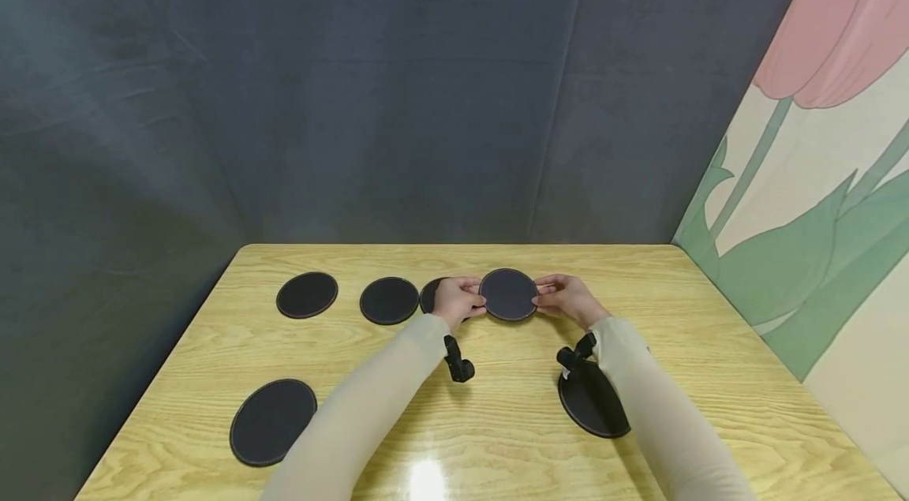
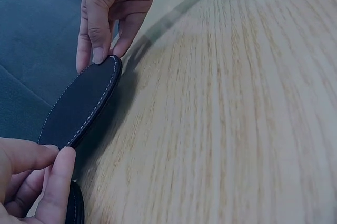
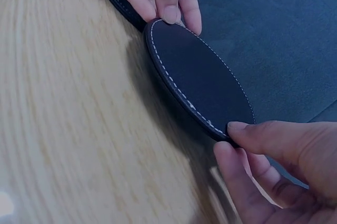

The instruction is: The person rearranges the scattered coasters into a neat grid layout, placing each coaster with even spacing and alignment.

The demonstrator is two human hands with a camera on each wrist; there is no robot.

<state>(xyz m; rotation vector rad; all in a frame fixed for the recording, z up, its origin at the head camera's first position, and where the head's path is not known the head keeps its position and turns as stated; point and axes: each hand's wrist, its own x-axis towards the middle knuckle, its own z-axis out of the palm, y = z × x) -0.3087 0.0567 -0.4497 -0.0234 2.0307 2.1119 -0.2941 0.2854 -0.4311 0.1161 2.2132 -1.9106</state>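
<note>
A round black coaster (image 1: 508,295) with light stitching round its rim is held by both hands near the back of the table, raised a little and tilted, its shadow below it. My left hand (image 1: 458,299) pinches its left edge between thumb and fingers. On the opposite edge, my right hand (image 1: 570,301) pinches it the same way; in the right wrist view the thumb lies on top of the coaster (image 3: 197,77). Another black coaster (image 1: 429,295) lies on the table, partly hidden behind my left hand.
More black coasters lie flat on the wooden table (image 1: 497,422): one at the back left (image 1: 307,295), one beside it (image 1: 389,300), one at the front left (image 1: 273,422). My right forearm partly covers another coaster (image 1: 592,405). A dark curtain (image 1: 426,91) hangs behind the table.
</note>
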